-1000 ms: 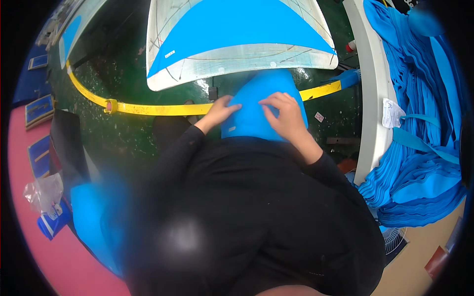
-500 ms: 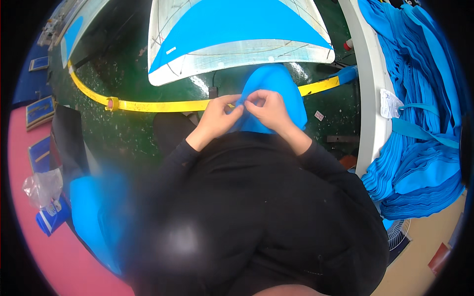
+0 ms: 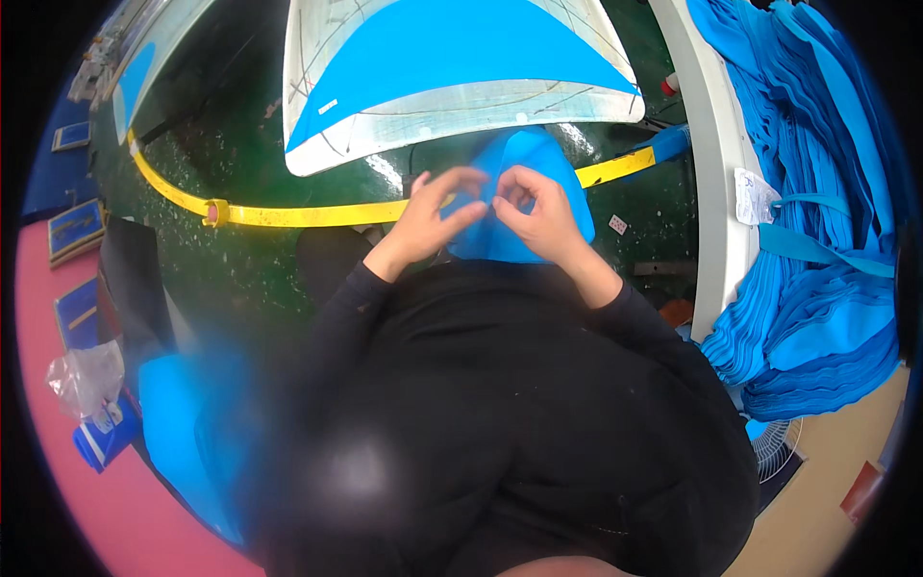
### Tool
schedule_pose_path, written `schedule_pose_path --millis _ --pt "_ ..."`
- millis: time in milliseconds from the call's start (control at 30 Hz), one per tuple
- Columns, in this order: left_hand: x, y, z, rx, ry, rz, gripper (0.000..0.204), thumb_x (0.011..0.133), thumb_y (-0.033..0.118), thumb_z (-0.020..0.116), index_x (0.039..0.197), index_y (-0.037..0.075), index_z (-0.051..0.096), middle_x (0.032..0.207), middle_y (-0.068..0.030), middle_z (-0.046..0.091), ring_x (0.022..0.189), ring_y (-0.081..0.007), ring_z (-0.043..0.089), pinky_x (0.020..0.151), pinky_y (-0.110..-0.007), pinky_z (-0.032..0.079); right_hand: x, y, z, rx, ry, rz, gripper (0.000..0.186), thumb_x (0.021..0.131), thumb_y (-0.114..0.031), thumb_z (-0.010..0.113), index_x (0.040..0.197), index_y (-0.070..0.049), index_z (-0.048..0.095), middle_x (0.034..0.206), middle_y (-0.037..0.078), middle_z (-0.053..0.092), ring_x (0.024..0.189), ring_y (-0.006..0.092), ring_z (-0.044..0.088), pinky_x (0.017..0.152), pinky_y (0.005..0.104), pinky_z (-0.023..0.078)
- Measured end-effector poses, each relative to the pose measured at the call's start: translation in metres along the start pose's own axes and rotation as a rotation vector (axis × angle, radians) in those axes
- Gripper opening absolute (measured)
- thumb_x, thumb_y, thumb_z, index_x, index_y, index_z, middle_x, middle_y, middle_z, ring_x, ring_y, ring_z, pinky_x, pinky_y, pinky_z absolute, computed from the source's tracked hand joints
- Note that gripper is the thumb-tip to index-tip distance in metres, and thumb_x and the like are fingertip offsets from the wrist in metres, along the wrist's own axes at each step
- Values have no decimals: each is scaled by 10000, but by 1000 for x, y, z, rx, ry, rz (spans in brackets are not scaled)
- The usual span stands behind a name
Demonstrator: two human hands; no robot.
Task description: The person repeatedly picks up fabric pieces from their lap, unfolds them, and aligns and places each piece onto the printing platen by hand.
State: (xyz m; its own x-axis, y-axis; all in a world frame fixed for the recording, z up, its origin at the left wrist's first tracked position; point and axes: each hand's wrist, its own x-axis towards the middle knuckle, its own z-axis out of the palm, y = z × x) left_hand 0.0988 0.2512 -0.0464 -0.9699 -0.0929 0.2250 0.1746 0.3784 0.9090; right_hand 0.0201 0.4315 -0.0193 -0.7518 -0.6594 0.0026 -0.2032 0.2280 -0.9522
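Observation:
A piece of blue cloth hangs upright in front of me, just above my lap. My right hand is closed in a pinch at the cloth's left part, thumb and forefinger meeting at a blurred fold. To the left of that fold, my left hand has its thumb and fingers apart, and nothing shows between them. Its fingertips are slightly smeared by motion and lie close to the cloth. Beyond both hands, a white curved-edge board carries a flat blue cloth panel.
A yellow curved bar runs behind my hands, partly covered by the cloth. At right, stacked blue fabric pieces lie past a white edge. Blue material and a clear plastic bag are at lower left.
The fingers of my left hand have come off the cloth and spread apart. My right hand has shifted slightly right and down, still pinching. The view has moved a little.

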Motion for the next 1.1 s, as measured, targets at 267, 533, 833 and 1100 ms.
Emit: schedule_pose_path --millis 267,533,833,1100 --pt "12 45 8 -592 -87 -396 202 851 227 652 923 38 642 723 23 594 624 -25 516 531 -187 426 -23 -14 -8 -314 95 -479 610 713 -219 688 1230 -24 428 1264 153 442 1126 336 450 933 402 373" --pt "22 100 -11 -893 -244 -457 213 849 189 659 979 23 631 917 -15 645 816 -71 579 679 -227 489 -66 85 -112 -720 541 16 147 709 -40 570 845 -40 628 883 114 642 893 290 601 806 340 456" --pt "12 112 -56 -873 22 -189 191 838 140 658 969 9 610 919 -38 638 837 -97 582 767 -252 470 -63 19 -166 -730 253 -75 256 691 30 519 900 -14 661 947 133 635 947 312 553 850 376 424" --pt "2 107 -117 -1086 565 69 141 934 179 495 1009 66 534 944 -70 638 862 -154 624 791 -318 509 -34 -37 -142 -591 189 -83 263 715 30 455 916 1 622 851 162 610 840 323 565 763 362 428"
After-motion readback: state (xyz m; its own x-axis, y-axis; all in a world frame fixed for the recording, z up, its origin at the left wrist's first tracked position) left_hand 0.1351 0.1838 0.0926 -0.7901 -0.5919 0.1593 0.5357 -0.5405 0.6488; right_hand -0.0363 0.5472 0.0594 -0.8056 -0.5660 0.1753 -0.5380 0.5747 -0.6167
